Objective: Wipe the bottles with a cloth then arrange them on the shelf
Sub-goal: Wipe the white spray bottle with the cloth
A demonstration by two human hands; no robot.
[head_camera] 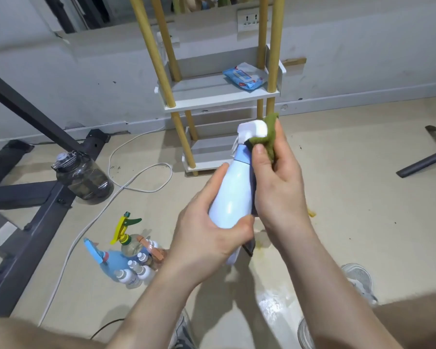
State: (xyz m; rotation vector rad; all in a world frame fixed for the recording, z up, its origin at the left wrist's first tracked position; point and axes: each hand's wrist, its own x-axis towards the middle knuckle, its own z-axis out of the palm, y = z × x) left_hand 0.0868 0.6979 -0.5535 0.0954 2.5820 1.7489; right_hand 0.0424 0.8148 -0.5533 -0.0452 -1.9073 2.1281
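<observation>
Dark metal framing (35, 202) was seen at the far left of the floor, with a smoky clear jug (83, 177) stood beside it and a white cable (139, 180) looped just past. Nearer, a cluster of bottles (134, 260) was gathered on the floor: 2 trigger sprayers (1 yellow-headed, 1 blue) and several small white-capped ones. Behind, a shelf (199, 90) with wooden posts was set against the wall, 2 white tiers being visible; a pack of wipes (244, 78) was seen on the upper of them. In mid-air before the shelf, a white spray bottle (233, 197) was gripped round its lower body by the left hand (212, 238), fingers and thumb curled about it, nozzle tilted away. A green cloth (268, 136) was pinched by the right hand (280, 187) and pressed against the bottle's neck and white spray head. A pale shoe (360, 280) was visible at lower right.
</observation>
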